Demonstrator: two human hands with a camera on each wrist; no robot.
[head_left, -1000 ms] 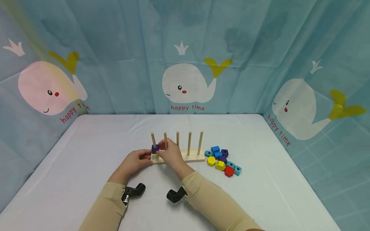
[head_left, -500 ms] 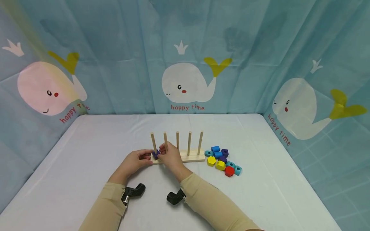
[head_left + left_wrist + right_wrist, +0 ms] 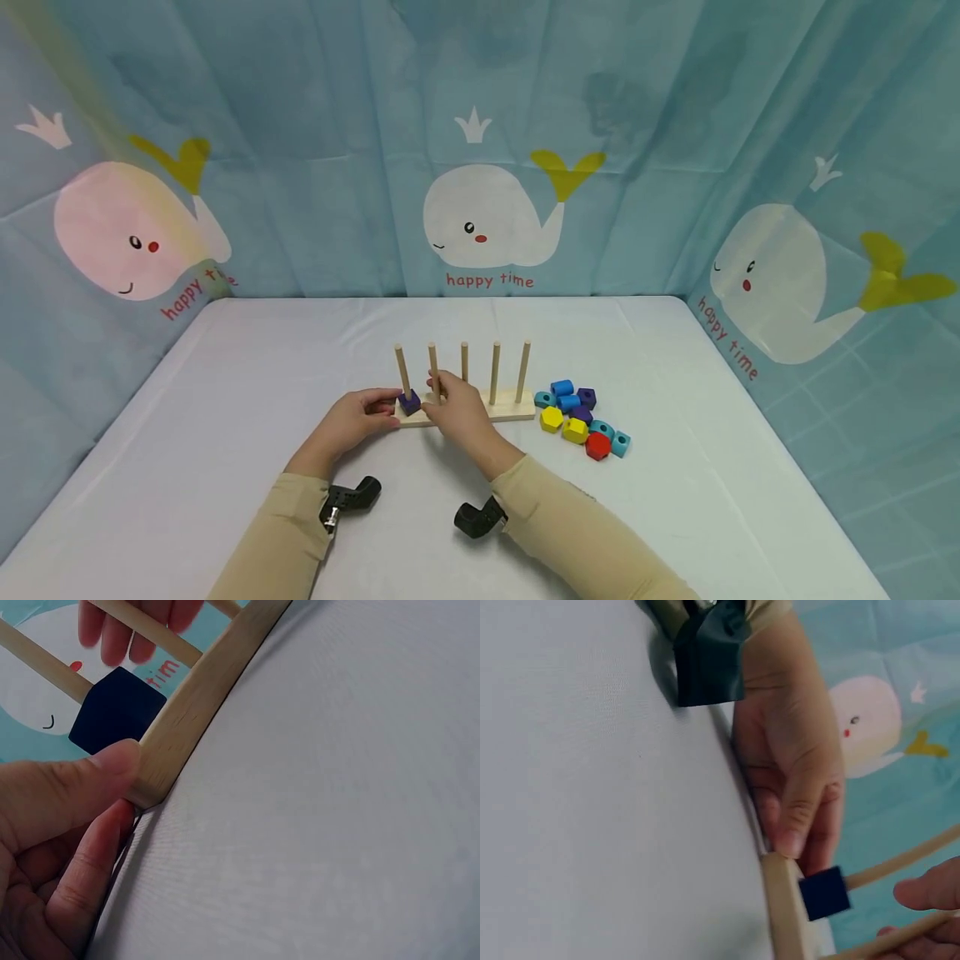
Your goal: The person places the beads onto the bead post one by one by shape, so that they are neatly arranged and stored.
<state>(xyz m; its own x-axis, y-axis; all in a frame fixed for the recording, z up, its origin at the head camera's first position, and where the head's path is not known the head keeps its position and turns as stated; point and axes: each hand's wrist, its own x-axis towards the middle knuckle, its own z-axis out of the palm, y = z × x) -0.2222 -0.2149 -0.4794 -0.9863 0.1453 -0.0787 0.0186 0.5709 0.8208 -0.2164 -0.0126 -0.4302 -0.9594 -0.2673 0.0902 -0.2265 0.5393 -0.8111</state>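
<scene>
A purple block bead [image 3: 408, 403] sits low on the leftmost peg [image 3: 402, 370] of a wooden peg stand [image 3: 517, 408]. My left hand [image 3: 354, 423] pinches the left end of the stand's base, with its thumb [image 3: 112, 769] on the near edge in the left wrist view. Just right of the bead, my right hand [image 3: 463, 417] holds nothing; its thumb and fingers are spread around the second peg [image 3: 434, 367]. In the right wrist view a gap shows between the bead [image 3: 825, 893] and the right thumb [image 3: 930, 887].
Right of the stand lies a loose cluster of several beads: blue cylinders [image 3: 562, 388], yellow hexagons [image 3: 551, 419], a red one [image 3: 597, 447], teal ones [image 3: 621, 443] and purple ones [image 3: 587, 398]. Behind the white table [image 3: 675, 358] hangs a whale-print curtain [image 3: 337, 225].
The purple bead has slid down the leftmost peg to the base. My right hand has let go of it and drawn back to the right. The left hand keeps its grip.
</scene>
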